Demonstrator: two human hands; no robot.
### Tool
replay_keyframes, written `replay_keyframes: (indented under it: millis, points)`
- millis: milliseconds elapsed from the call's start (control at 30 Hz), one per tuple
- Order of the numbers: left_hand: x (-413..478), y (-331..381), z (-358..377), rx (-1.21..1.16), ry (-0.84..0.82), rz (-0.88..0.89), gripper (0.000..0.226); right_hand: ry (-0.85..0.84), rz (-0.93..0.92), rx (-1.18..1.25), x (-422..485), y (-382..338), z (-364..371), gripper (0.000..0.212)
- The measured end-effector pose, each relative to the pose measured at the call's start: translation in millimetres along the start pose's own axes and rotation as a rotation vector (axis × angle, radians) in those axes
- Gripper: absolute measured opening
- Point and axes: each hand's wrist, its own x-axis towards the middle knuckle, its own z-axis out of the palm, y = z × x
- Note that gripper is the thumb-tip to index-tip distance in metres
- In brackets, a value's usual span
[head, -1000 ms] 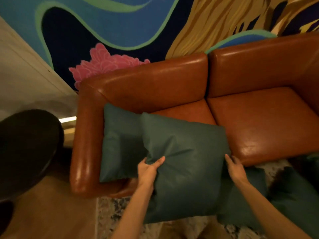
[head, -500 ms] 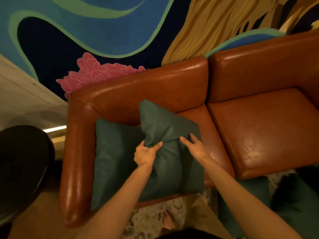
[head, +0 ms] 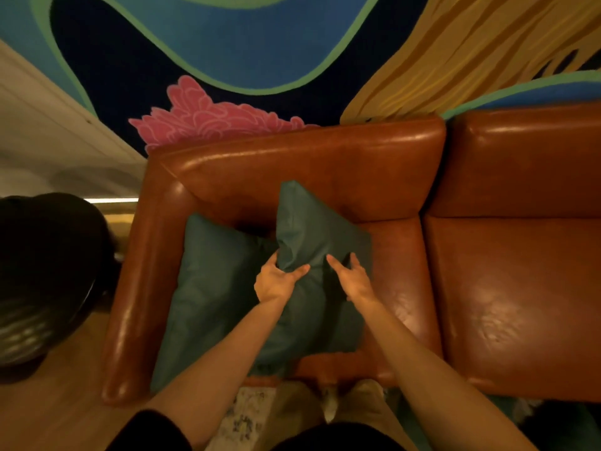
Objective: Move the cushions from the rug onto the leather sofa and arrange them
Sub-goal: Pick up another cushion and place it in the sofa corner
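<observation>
Nearest, under both wrists, a patterned rug meets the sofa's front. The left hand pinches a fold at the teal cushion's left edge, thumb in front and fingers curled behind. The right hand lies on its face, thumb and fingers spread. The cushion stands on the leather sofa's left seat, its length running away from the fingertips, its far corner against the backrest. Left of the left fingers, a second teal cushion leans by the armrest, its right edge overlapped. Beyond is a painted mural.
</observation>
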Motion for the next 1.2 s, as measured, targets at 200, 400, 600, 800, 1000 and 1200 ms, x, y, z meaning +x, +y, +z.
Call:
replay_keyframes:
  millis: [200,400,600,800,1000,1200]
  points:
    - [41,-20,-8,0.08,-0.089,-0.008,0.098,-0.056,0.017,-0.033,24,-4,31,0.098]
    - [61,-50,-36,0.054,-0.082,0.032,0.09,-0.02,0.115,-0.007,14,-9,44,0.075]
    - [54,-69,-56,0.097,-0.057,0.305,0.082,0.058,0.078,0.048,-11,5,49,0.047]
    - [40,-64,-55,-0.028,-0.17,0.586,0.053,0.16,-0.164,0.131,-48,16,52,0.007]
    - [15,-43,-40,-0.12,-0.346,0.567,0.028,0.19,-0.234,0.221,-98,18,38,0.034]
    - [-33,-40,-18,-0.096,-0.506,0.611,0.026,0.235,-0.257,0.238,-150,54,16,0.031]
